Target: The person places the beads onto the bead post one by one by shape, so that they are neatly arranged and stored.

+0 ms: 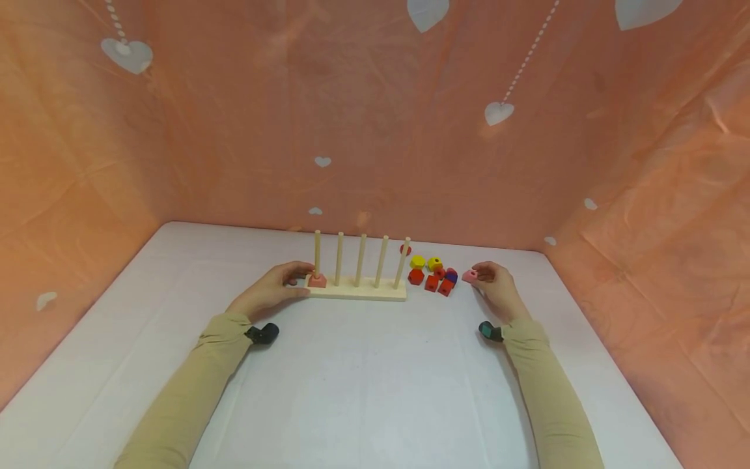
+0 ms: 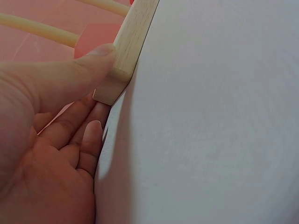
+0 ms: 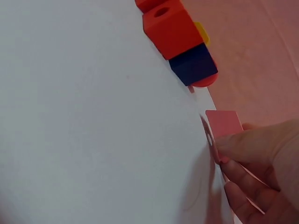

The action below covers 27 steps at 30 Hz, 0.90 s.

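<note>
A pale wooden peg stand (image 1: 357, 293) with several upright rods stands toward the back of the table. A pink block (image 1: 317, 281) sits around its leftmost rod, at the base. My left hand (image 1: 275, 285) grips the stand's left end, thumb on the front edge of the base (image 2: 135, 42) and fingers behind it. To the right, my right hand (image 1: 497, 285) pinches another pink block (image 3: 225, 122) between thumb and fingers, close over the white table. That block has a hole, visible from the head view (image 1: 471, 276).
Between the stand and my right hand lie several loose blocks: red ones (image 1: 431, 283), yellow ones (image 1: 417, 262) and a dark blue one (image 3: 194, 64). A red piece (image 1: 405, 250) lies behind the rightmost rod. Orange cloth (image 1: 363, 130) walls the table's back and sides.
</note>
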Tool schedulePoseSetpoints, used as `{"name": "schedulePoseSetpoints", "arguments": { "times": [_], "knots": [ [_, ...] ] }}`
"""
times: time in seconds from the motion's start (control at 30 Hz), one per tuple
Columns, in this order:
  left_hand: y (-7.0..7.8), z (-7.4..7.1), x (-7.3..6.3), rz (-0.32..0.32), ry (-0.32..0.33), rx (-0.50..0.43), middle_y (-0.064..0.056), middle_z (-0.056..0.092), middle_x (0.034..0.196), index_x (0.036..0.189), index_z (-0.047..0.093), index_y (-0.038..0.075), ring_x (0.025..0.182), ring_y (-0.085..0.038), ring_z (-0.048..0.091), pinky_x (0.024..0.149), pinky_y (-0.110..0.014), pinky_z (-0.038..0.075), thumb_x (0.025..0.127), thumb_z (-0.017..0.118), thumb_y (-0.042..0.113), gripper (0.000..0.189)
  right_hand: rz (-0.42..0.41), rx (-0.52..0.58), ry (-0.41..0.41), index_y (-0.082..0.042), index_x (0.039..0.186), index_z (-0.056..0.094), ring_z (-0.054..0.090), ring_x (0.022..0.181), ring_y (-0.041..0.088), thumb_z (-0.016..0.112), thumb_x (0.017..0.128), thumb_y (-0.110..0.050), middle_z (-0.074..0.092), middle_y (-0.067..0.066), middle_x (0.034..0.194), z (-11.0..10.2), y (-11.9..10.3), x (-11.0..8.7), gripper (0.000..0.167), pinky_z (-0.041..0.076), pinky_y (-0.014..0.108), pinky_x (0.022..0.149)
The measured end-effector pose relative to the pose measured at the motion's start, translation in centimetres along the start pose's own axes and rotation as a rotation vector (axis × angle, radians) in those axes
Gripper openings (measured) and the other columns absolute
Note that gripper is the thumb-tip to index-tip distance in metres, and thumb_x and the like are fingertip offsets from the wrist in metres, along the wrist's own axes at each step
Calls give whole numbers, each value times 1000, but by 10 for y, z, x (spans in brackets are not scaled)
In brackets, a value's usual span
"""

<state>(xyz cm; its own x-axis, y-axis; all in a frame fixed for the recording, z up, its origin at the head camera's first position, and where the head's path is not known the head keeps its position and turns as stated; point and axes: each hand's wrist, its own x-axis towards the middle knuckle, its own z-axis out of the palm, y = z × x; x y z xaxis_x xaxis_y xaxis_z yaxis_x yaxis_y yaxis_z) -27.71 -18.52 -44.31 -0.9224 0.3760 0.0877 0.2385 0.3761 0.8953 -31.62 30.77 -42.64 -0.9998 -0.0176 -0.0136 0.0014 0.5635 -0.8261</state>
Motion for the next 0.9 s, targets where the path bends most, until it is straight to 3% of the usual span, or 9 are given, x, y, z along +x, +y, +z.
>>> {"name": "schedulePoseSetpoints", "arguments": {
  "times": [0.1,0.23,0.33,0.43,0.67,0.8,0.9],
  "knots": [
    [0,-1,0,5,0,6,-17,54,131,134,50,2,120,-32,45,100,-45,34,86,72,14,55,8,9,4,-3,126,53,50,110,30,62,93,-10,54,15,120,-1,-2,-2,34,45,37,97],
    [2,0,-1,-37,-1,-24,-15,53,132,135,49,4,121,-32,44,102,-46,32,86,72,13,55,-3,9,13,-5,127,52,49,112,29,62,94,-13,53,13,122,-3,-8,-6,35,44,39,98],
    [3,0,-1,-83,1,-46,-12,51,134,136,49,7,120,-31,42,103,-47,31,86,73,14,56,-75,-18,32,-4,127,52,49,113,31,61,95,-11,53,15,123,-5,-16,-8,34,43,43,99],
    [3,0,-1,-87,-1,-44,-12,51,134,137,48,7,120,-31,42,103,-47,30,86,72,15,57,-162,-49,58,-3,127,53,50,113,32,61,94,-10,54,16,123,-6,-29,-9,34,44,44,98],
    [4,-2,-2,-8,-11,-22,-18,52,132,135,48,1,122,-34,44,102,-48,33,87,70,10,54,-351,-43,106,2,124,57,56,107,30,66,91,-9,59,18,117,-3,-70,-16,36,47,20,87],
    [5,-2,-2,-24,-13,-6,-15,52,133,136,48,3,123,-34,44,104,-50,32,88,70,13,54,-406,-5,93,7,123,56,56,107,35,64,90,-2,59,23,117,5,-94,-22,35,47,36,94],
    [5,-1,-1,-55,-16,-3,-13,51,134,137,48,6,122,-33,44,105,-51,31,88,70,14,55,-442,-3,86,4,123,57,56,107,32,64,91,-2,59,19,117,11,-109,-25,34,44,46,96]
  ]
}}
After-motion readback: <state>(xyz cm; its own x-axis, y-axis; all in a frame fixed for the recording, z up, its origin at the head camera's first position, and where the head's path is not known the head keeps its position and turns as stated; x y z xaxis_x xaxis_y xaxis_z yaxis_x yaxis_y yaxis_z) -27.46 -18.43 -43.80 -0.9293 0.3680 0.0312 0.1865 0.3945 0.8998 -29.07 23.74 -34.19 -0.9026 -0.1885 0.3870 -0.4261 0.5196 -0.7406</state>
